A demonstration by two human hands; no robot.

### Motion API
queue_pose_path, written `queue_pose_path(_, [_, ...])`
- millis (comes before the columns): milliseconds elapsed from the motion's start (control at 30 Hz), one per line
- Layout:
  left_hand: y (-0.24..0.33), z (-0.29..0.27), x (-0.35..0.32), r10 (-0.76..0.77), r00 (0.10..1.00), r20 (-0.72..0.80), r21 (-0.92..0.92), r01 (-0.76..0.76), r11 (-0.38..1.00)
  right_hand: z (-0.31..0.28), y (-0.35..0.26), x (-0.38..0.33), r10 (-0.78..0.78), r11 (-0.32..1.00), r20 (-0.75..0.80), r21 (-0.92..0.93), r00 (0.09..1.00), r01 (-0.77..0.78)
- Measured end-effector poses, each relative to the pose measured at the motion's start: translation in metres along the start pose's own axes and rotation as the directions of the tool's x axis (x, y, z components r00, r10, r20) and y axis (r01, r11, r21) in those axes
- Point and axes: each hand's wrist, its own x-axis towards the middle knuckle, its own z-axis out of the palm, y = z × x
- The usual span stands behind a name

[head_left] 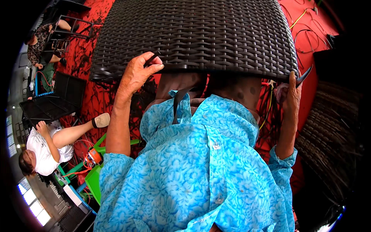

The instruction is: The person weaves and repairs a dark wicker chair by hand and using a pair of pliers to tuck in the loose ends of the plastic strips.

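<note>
The head view looks down over a blue patterned shirt (201, 174) onto a large dark woven wicker panel (193, 34), which fills the upper middle of the picture and lies across the person's lap, above a red floor (92, 96).

The left hand (137, 73) sits at the panel's near edge, left of its middle. Its fingers are curled together around that edge, with a thin dark strand (152, 58) caught between fingertip and thumb. The right hand (291, 91) is at the panel's near right corner, closed around the corner edge; a dark strip end (303, 75) sticks out just above it. A loose black strap (178, 104) hangs below the panel's near edge, over the shirt collar.

To the left of the panel, well apart from it, a person in a white top (42, 149) leans over with one leg stretched toward it, beside a green plastic stool (92, 179) and a small orange tool (92, 156). Above that person lies a black frame (54, 100), and further up-left another person in a patterned top (38, 42) sits by a dark metal chair frame (69, 27). Right of the panel, a bundle of brownish wicker strands (328, 135) lies near its right corner, and yellow and dark cables (301, 19) trail on the floor at its far right.
</note>
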Motion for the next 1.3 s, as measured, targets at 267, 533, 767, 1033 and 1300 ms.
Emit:
queue_pose_path(267, [0.003,0.000,-0.003,-0.060,0.998,-0.023,0.002,0.060,0.998,0.003,-0.012,-0.063,-0.307,0.916,-0.200,-0.328,0.931,0.231])
queue_pose_path(533, [0.029,0.010,-0.007,0.268,0.956,-0.120,0.383,-0.204,0.901,0.056,-0.026,-0.100,-0.352,0.329,0.664,-0.573,0.660,0.751])
queue_pose_path(767, [0.078,0.048,-0.001,0.633,0.773,-0.037,0.725,-0.416,0.549,0.084,-0.046,-0.091,-0.216,0.126,0.695,-0.676,0.685,0.726])
queue_pose_path(1033, [0.051,0.071,0.032,0.495,0.866,0.063,0.412,-0.475,0.778,0.103,-0.064,-0.083,-0.112,0.059,0.740,-0.662,0.664,0.747])
queue_pose_path(1300, [0.040,0.073,0.037,0.572,0.818,0.059,0.372,-0.549,0.748,0.109,-0.085,-0.084,0.057,0.104,0.765,-0.644,0.642,0.758])
